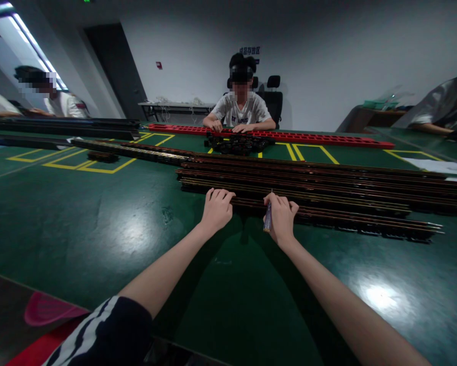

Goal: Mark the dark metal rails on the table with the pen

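Long dark strips with thin copper and gold edges (327, 185) lie stacked side by side across the table in front of me. The nearest dark strip (365, 222) sits slightly apart from the stack, its right end showing. My left hand (217, 210) has its fingers curled over this strip's left end. In my right hand (282, 216) is a slim screwdriver-like tool with a translucent purplish handle (267, 218). Its thin tip points up and away, and that hand's fingers also touch the nearest strip. What lies under my fingertips is hidden.
Across the green table (117, 218), a person (243, 109) handles a pile of black parts (239, 144) beside a long red slotted rail (327, 139). Dark bars (60, 127) lie at the far left. White papers (442, 165) are at right. Other people sit on both sides.
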Action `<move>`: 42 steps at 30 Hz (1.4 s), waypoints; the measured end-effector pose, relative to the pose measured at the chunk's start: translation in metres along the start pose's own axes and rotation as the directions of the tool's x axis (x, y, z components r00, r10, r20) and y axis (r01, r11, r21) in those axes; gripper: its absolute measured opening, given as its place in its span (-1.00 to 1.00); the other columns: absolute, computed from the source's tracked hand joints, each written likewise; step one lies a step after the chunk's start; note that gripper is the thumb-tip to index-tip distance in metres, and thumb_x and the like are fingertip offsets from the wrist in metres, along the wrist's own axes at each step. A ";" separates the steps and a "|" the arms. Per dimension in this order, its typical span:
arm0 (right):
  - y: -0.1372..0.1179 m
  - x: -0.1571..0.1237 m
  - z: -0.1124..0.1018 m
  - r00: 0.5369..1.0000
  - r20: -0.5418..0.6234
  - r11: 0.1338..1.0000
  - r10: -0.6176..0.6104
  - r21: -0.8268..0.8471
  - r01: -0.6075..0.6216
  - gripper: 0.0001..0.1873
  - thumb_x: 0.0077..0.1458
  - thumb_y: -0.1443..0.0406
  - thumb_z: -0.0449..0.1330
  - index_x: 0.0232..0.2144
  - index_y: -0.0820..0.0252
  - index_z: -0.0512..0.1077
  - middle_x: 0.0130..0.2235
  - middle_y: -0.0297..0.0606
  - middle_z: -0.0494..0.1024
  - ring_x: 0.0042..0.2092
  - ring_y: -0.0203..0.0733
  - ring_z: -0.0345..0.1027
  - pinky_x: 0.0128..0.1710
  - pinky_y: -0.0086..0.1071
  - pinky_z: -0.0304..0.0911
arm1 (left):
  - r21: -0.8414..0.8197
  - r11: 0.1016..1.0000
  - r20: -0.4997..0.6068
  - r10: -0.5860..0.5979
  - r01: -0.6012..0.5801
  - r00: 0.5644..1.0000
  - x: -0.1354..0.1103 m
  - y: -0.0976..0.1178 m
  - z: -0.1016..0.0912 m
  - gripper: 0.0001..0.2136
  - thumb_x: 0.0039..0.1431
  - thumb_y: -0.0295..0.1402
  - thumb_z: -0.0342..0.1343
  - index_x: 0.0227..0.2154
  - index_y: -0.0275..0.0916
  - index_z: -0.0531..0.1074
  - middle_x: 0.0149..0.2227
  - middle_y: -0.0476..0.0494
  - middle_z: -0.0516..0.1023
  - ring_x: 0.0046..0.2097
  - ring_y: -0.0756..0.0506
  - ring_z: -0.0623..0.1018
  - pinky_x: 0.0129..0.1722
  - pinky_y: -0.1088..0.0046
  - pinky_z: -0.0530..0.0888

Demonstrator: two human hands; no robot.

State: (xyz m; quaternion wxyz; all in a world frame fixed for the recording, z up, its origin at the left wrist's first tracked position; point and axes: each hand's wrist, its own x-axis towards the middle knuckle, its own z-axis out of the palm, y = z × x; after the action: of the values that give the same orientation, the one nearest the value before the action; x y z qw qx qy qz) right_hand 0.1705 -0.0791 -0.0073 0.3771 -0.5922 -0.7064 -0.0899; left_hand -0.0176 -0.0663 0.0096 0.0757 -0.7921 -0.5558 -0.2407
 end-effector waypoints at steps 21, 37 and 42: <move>-0.010 0.003 -0.006 0.999 0.018 0.999 -0.038 0.018 0.037 -0.90 -0.03 0.37 0.08 -0.37 0.13 0.26 -0.26 -0.21 0.53 -0.16 -0.05 0.30 -0.08 -0.18 -0.09 | -0.118 0.977 -0.029 -0.180 0.176 0.983 0.003 -0.002 0.000 -0.64 0.16 -0.51 -0.16 -0.04 -0.16 0.37 -0.01 -0.14 0.47 0.06 -0.16 0.39 0.11 0.17 0.25; 0.000 0.002 0.000 0.999 -0.038 0.999 -0.001 0.047 0.003 -0.83 -0.08 0.38 0.09 -0.34 0.13 0.29 -0.25 -0.22 0.52 -0.13 -0.06 0.30 -0.05 -0.18 -0.07 | -0.300 0.840 0.144 -0.429 0.453 0.892 0.008 -0.007 -0.006 -0.64 0.30 -0.28 -0.27 -0.44 -0.21 0.41 -0.22 -0.14 0.55 -0.07 -0.17 0.46 0.02 0.20 0.32; 0.002 0.003 0.001 0.997 -0.072 0.991 0.007 0.134 0.003 -0.71 -0.08 0.41 0.05 -0.23 0.13 0.33 -0.12 -0.19 0.53 -0.02 -0.03 0.27 -0.07 -0.17 -0.06 | -0.267 0.854 0.184 -0.409 0.446 0.894 0.009 -0.010 -0.004 -0.58 0.31 -0.21 -0.26 -0.53 -0.22 0.40 -0.28 -0.16 0.56 -0.07 -0.20 0.45 0.05 0.15 0.29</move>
State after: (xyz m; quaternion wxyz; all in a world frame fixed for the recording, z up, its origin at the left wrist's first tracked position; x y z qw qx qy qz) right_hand 0.1719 -0.0761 -0.0064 0.4416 -0.5625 -0.6961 -0.0632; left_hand -0.0250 -0.0565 0.0156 -0.1354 -0.6635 -0.6783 -0.2851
